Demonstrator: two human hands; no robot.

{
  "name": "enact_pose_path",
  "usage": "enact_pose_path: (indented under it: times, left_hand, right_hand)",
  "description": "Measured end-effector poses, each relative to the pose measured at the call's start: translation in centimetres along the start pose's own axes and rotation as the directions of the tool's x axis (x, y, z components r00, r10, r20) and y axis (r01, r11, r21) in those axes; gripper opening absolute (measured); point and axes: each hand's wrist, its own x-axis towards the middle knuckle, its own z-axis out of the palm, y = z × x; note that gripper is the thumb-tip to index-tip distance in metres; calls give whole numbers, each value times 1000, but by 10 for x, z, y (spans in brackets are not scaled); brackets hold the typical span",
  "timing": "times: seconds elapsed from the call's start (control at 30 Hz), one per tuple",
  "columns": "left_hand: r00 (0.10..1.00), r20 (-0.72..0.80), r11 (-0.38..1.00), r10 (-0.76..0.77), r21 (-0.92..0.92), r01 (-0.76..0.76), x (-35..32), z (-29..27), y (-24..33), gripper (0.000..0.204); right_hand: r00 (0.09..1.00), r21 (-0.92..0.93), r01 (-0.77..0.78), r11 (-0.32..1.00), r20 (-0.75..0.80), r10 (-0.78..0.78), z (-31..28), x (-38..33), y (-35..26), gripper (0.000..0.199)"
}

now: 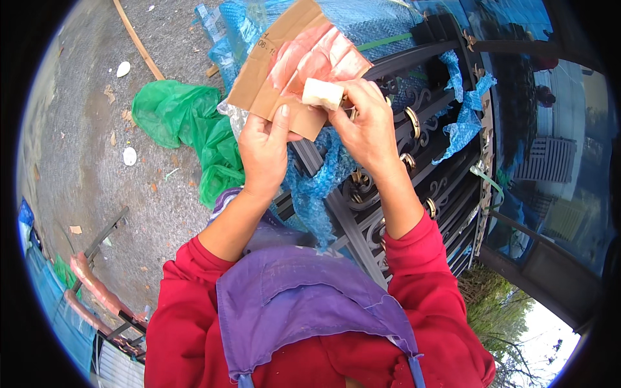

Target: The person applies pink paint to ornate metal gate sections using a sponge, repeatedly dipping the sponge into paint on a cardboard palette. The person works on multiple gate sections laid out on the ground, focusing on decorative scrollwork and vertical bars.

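My left hand [266,145] is closed on the lower edge of a piece of brown cardboard [249,84], thumb on top. Reddish-pink smears, like paint, cover much of its face. Between the thumb and fingers of my right hand [367,119] is a whitish sponge block [322,94], held over the smeared cardboard. Whether the sponge presses on the cardboard I cannot tell. Below and to the right of my hands lies a black metal gate [388,194] with scrollwork and gold-coloured rings. Torn blue bubble wrap [314,187] hangs across it beneath my hands.
A green plastic bag [184,119] lies on the gravelly ground [84,129] at the left. More blue bubble wrap [462,126] clings to the gate's right side. Far right is a dark, glossy panel [550,149] with reflections. Pink-wrapped bars [97,284] are at lower left.
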Motion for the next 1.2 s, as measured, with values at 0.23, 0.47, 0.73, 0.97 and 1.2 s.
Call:
enact_pose_path:
  times: [0.23, 0.47, 0.73, 0.97, 1.2]
  left_hand:
    - [1000, -29, 999, 2, -42, -3, 1, 1, 0, 27]
    - [1000, -23, 999, 21, -26, -22, 2, 3, 0, 28]
    - [999, -42, 1000, 20, -16, -21, 1, 0, -4, 29]
    - [999, -38, 1000, 11, -28, -12, 0, 3, -2, 29]
    - [999, -45, 1000, 18, -6, -18, 1, 2, -2, 33]
  right_hand:
    - [888, 367, -349, 862, -165, 430, -76, -1, 41, 28]
    - [945, -205, -305, 930, 53, 321, -69, -11, 81, 32]
    - [944, -419, -233, 878, 120, 308, -76, -6, 85, 23]
    - [972, -356, -87, 930, 176, 159, -53, -13, 100, 25]
    - [972, -264, -172, 949, 112, 207, -72, -2, 84, 23]
